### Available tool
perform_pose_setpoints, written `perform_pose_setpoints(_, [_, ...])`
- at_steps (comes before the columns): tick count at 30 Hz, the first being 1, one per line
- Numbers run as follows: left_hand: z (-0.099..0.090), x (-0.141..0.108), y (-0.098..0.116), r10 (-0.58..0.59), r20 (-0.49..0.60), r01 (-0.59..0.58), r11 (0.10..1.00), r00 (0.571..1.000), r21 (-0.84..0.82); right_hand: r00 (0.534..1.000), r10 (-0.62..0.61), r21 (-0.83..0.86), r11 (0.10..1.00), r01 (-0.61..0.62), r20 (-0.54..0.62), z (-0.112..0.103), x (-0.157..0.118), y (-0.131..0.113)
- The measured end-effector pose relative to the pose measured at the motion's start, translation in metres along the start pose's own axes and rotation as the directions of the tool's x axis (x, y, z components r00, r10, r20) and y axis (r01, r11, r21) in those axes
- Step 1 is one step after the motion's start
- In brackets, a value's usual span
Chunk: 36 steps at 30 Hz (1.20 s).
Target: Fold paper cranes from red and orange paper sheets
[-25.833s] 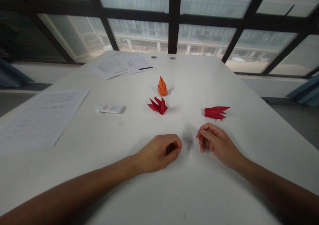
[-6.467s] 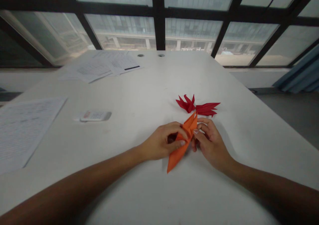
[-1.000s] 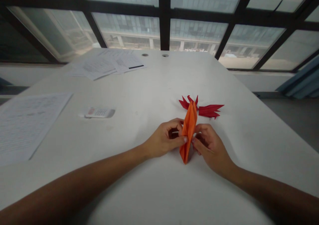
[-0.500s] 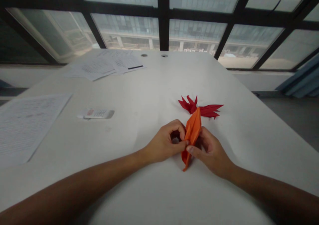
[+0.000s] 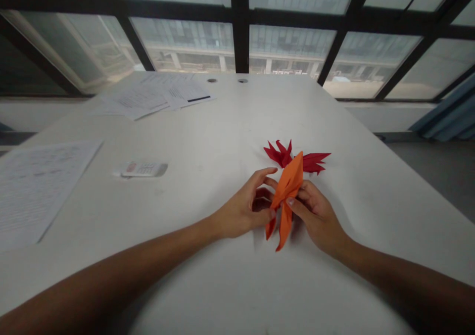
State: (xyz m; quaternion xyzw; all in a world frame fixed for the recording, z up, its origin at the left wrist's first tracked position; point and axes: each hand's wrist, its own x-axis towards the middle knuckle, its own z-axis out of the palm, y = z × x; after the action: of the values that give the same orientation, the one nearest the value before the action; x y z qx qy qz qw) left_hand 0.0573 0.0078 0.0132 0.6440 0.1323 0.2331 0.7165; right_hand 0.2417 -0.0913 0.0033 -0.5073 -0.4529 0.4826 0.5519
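An orange folded paper piece (image 5: 290,179) is held above the table, its broad point upward and two narrow strips hanging down. My right hand (image 5: 315,211) pinches its right side, thumb in front and fingers partly hidden behind. Against the left edge rests my left hand (image 5: 248,206), thumb and lower fingers around the paper, index finger lifted off it. Just beyond lies a red folded paper piece (image 5: 315,162) with several pointed tips, partly covered by the orange one.
A white table (image 5: 208,295) spans the view. Printed sheets (image 5: 144,95) lie at the back left, another sheet (image 5: 40,186) at the left edge. A white labelled tube-like object (image 5: 144,169) lies left of my hands. Windows stand behind.
The orange paper has turned and its lower strips have spread apart. My left hand's fingers have loosened and the index finger has lifted. My right hand has shifted slightly up.
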Motion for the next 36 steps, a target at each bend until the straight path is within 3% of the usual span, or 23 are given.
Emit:
perform_pose_setpoints(7, [-0.0042, 0.002, -0.0007, 0.001, -0.087, -0.003, 1.0, 0.996, -0.021, 0.999, 0.025, 0.024, 0.999, -0.026, 0.031, -0.0005, 0.0047, 0.0024])
perform_pose_setpoints(15, [-0.0034, 0.0051, 0.0049, 0.024, -0.037, -0.016, 0.979, 0.999, 0.203, 1.0, -0.008, 0.01, 1.0, 0.008, -0.022, -0.0023, 0.0049, 0.0036])
perform_pose_setpoints(24, [0.0, 0.0034, 0.0023, -0.119, 0.007, 0.117, 0.983, 0.993, 0.139, 0.997, -0.005, 0.079, 0.997, 0.012, -0.082, -0.0035, 0.0082, 0.0078])
perform_pose_setpoints(29, [0.0048, 0.0001, 0.0002, -0.076, -0.112, 0.107, 0.945, 0.991, 0.309, 0.997, -0.01, 0.084, 0.996, 0.016, -0.076, -0.0032, 0.0081, 0.0078])
perform_pose_setpoints(36, [0.0016, -0.0038, -0.0038, 0.099, -0.074, -0.068, 0.939, 0.992, 0.337, 0.995, 0.067, 0.047, 0.996, -0.07, 0.077, 0.0017, 0.0007, -0.0009])
